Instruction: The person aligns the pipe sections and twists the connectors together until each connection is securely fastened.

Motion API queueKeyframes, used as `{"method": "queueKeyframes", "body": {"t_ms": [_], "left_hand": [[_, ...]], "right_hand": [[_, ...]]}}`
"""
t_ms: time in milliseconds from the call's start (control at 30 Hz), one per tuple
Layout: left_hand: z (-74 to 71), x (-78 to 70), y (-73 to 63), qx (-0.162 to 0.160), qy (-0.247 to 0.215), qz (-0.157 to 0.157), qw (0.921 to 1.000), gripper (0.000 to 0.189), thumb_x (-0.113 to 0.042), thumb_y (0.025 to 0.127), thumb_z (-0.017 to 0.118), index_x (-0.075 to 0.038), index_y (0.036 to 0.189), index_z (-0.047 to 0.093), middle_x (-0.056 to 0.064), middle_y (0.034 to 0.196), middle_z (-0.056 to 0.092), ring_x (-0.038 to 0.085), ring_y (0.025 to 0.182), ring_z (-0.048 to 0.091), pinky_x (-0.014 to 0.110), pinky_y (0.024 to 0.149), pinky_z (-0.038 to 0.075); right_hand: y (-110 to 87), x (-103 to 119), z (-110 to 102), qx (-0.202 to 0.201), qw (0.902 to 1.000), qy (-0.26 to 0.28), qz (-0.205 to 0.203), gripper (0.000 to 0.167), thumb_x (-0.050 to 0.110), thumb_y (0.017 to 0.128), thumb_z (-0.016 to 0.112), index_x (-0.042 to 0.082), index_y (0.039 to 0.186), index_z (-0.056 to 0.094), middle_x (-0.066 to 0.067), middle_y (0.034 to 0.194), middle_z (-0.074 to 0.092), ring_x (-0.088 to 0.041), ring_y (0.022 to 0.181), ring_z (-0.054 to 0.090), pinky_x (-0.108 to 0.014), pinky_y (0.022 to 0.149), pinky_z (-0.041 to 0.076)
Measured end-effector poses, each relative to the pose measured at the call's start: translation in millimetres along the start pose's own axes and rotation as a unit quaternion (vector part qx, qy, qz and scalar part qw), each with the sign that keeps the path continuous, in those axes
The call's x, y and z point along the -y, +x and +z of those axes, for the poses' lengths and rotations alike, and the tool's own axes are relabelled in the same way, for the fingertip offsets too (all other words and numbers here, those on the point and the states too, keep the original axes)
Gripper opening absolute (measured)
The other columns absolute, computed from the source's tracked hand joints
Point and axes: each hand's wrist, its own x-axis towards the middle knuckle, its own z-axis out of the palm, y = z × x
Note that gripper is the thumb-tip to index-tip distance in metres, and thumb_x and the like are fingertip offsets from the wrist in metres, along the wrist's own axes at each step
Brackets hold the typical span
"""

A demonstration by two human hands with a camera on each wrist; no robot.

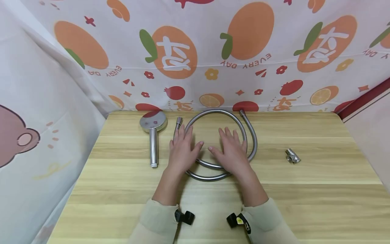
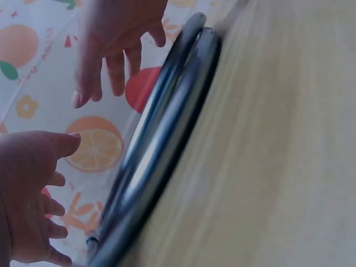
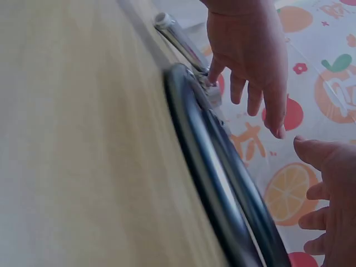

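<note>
A coiled silver metal shower hose (image 1: 214,111) lies in loops on the wooden table, its two threaded ends pointing toward the back. Over the left side of the coil I hold my left hand (image 1: 182,152), fingers straight and spread, thumb toward the middle. My right hand (image 1: 233,154) is spread the same way above the right side. Both wrist views show the palms raised over the hose (image 2: 167,128) with nothing in them. Left of the coil lies a chrome hand shower (image 1: 153,144), head toward the back, nearest my left hand. Each hand hides part of the hose.
A small chrome fitting (image 1: 292,156) lies on the table (image 1: 320,203) at the right. A fruit-printed cloth (image 1: 210,67) hangs along the back edge, and a white cloth (image 1: 61,112) hangs at the left. Both sleeves have black wrist cameras (image 1: 189,218).
</note>
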Motion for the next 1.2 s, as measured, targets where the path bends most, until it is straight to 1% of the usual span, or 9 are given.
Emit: {"method": "queueKeyframes", "body": {"t_ms": [233,367,500,600,700,800,933,1067,1200], "left_hand": [[0.4,13.1,-7.2,-0.005,-0.015,-0.022,0.9996,0.072,-0.049,0.096,0.055,-0.013,0.154,0.032,0.021,0.163,0.015,0.043,0.149,0.013,0.065,0.115,0.019],[1.8,19.4,-10.0,-0.021,-0.035,-0.037,0.9985,0.068,-0.045,0.095,0.059,-0.015,0.152,0.036,0.021,0.162,0.019,0.043,0.148,0.019,0.061,0.116,0.021],[3.1,25.2,-13.4,-0.051,-0.045,-0.052,0.9964,0.056,-0.023,0.093,0.064,-0.013,0.146,0.046,0.021,0.157,0.03,0.044,0.141,0.031,0.059,0.114,0.028],[6.1,29.1,-16.7,-0.071,-0.043,-0.072,0.994,0.048,-0.003,0.089,0.06,-0.013,0.136,0.056,0.017,0.151,0.04,0.042,0.13,0.042,0.055,0.107,0.036],[10.1,31.5,-20.3,-0.089,-0.046,-0.098,0.9901,0.049,0.007,0.084,0.056,-0.014,0.128,0.063,0.012,0.146,0.047,0.037,0.118,0.047,0.049,0.099,0.041],[12.8,34.4,-22.8,-0.106,-0.059,-0.118,0.9855,0.049,0.008,0.08,0.057,-0.013,0.123,0.066,0.011,0.143,0.05,0.035,0.114,0.048,0.047,0.094,0.044],[14.3,35.7,-25.0,-0.126,-0.087,-0.13,0.9797,0.047,0.004,0.076,0.062,-0.012,0.12,0.067,0.012,0.136,0.054,0.036,0.116,0.049,0.05,0.094,0.045],[14.9,36.9,-24.2,-0.149,-0.103,-0.121,0.9759,0.04,0.0,0.078,0.068,-0.011,0.116,0.069,0.013,0.127,0.058,0.037,0.116,0.053,0.051,0.095,0.045],[13.8,39.4,-24.4,-0.18,-0.106,-0.094,0.9735,0.037,-0.002,0.076,0.069,-0.007,0.113,0.07,0.017,0.117,0.062,0.037,0.11,0.059,0.05,0.093,0.048]], "right_hand": [[-7.0,11,11,0.005,0.9998,0.017,-0.001,0.078,0.057,0.092,0.058,0.016,0.154,0.033,-0.014,0.161,0.027,-0.04,0.15,0.011,-0.077,0.109,0.005],[-8.9,18,15,0.008,0.9997,0.022,-0.004,0.078,0.057,0.092,0.058,0.017,0.154,0.033,-0.012,0.161,0.027,-0.039,0.15,0.012,-0.076,0.109,0.006],[-11.0,26,21,0.008,0.9993,0.035,-0.005,0.077,0.056,0.092,0.059,0.018,0.154,0.033,-0.011,0.161,0.028,-0.038,0.15,0.014,-0.075,0.11,0.008],[-13.5,32,28,0.007,0.9985,0.055,-0.006,0.075,0.054,0.092,0.059,0.019,0.153,0.035,-0.01,0.16,0.031,-0.038,0.149,0.018,-0.073,0.112,0.01],[-15.7,39,37,-0.004,0.9952,0.097,-0.012,0.07,0.051,0.093,0.06,0.018,0.151,0.038,-0.009,0.157,0.036,-0.035,0.148,0.025,-0.065,0.115,0.017],[-13.6,47,50,-0.03,0.9858,0.164,-0.013,0.061,0.045,0.094,0.062,0.017,0.146,0.047,-0.007,0.149,0.048,-0.03,0.139,0.041,-0.053,0.114,0.031],[-9.2,61,65,-0.058,0.9597,0.275,-0.007,0.046,0.034,0.095,0.065,0.013,0.135,0.059,-0.006,0.127,0.065,-0.023,0.114,0.062,-0.042,0.097,0.051],[-7.4,77,76,-0.046,0.935,0.351,0.018,0.04,0.029,0.094,0.064,0.012,0.131,0.062,-0.006,0.118,0.068,-0.019,0.104,0.066,-0.035,0.09,0.055],[-10.0,87,86,-0.014,0.9284,0.37,0.028,0.043,0.032,0.094,0.064,0.016,0.134,0.06,-0.006,0.124,0.067,-0.017,0.11,0.064,-0.034,0.093,0.053]]}}
